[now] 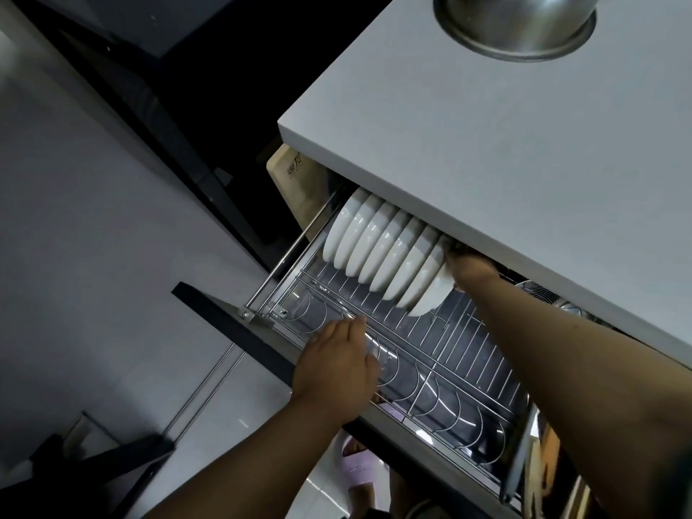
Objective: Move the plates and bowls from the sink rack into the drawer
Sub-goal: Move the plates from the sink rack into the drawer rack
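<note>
Left hand point(337, 363) resting flat on drawer point(239, 331) rack; right hand point(470, 269) slotting last plate point(430, 294) (grip partly hidden), release due next.

Grey countertop point(486, 125) above — pale glossy floor point(93, 275) below, dark cabinet fronts point(179, 88) behind.

White plates point(378, 249), plain and glossy, no print at all. Shiny silver wire rack point(442, 354) in the drawer. Pale grey countertop point(468, 118), flat and unpatterned. Steel bowl point(516, 24) up top, brushed silver. Black drawer front point(239, 331). Light wood cutting board point(292, 181) with a dark stamped logo. Lilac slipper point(359, 470) down below. Whitish-grey floor point(93, 256).
</note>
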Demonstrator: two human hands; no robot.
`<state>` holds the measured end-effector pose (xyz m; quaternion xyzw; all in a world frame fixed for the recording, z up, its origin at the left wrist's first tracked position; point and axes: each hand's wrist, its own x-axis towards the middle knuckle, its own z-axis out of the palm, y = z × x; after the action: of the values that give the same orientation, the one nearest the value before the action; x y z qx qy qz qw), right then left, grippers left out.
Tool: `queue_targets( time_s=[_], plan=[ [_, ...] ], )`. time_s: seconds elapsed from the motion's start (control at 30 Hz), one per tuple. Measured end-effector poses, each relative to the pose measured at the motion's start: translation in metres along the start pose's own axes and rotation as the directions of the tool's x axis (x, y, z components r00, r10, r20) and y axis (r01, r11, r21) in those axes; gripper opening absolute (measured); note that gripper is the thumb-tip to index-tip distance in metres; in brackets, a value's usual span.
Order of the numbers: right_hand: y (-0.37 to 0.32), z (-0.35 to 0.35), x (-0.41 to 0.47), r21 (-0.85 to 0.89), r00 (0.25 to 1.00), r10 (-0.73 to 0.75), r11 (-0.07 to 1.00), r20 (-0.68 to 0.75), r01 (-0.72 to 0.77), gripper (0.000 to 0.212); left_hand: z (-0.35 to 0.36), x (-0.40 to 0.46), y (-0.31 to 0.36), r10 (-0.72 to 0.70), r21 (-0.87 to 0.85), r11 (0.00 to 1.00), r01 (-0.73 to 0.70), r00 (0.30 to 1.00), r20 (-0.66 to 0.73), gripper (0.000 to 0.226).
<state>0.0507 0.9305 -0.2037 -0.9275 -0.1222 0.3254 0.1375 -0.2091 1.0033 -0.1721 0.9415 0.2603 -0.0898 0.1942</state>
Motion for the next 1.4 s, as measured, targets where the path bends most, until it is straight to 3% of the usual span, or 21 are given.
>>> queue_targets(
  time_s=[0.13,0.3,0.5,0.67,0.9,1.07,1.4],
  plan=[
    [0.001,0.002,-0.019,0.121,0.998,0.048,0.992,-0.030,-0.044,0.043,-0.001,0.000,0.001,-0.009,0.007,1.000,0.009,1.000,0.012,0.057],
    [0.015,0.014,-0.068,0.349,0.994,0.080,0.936,-0.080,-0.047,0.057,-0.005,0.001,0.003,-0.024,0.019,1.000,0.024,0.999,0.034,0.055],
    [0.055,0.011,-0.138,0.392,0.997,0.043,0.920,-0.064,-0.014,0.052,-0.011,-0.001,0.009,-0.028,0.017,0.999,0.027,0.997,0.068,0.052],
    [0.104,-0.005,-0.184,0.438,0.985,0.135,0.896,-0.109,-0.075,0.045,-0.016,-0.003,0.026,-0.005,0.012,1.000,0.004,0.995,0.099,0.049],
    [0.155,-0.031,-0.243,0.584,0.936,0.271,0.806,-0.226,-0.093,0.039,-0.010,-0.017,0.115,0.274,-0.187,0.948,-0.257,0.959,0.071,0.050],
    [0.192,-0.054,-0.284,0.655,0.874,0.358,0.753,-0.329,-0.062,0.036,-0.012,-0.038,0.178,0.469,-0.194,0.873,-0.447,0.879,0.084,0.052],
    [0.299,-0.098,-0.372,0.737,0.695,0.494,0.671,-0.522,0.077,0.031,0.004,-0.075,0.301,0.668,-0.187,0.741,-0.645,0.736,0.107,0.051]
  ],
)
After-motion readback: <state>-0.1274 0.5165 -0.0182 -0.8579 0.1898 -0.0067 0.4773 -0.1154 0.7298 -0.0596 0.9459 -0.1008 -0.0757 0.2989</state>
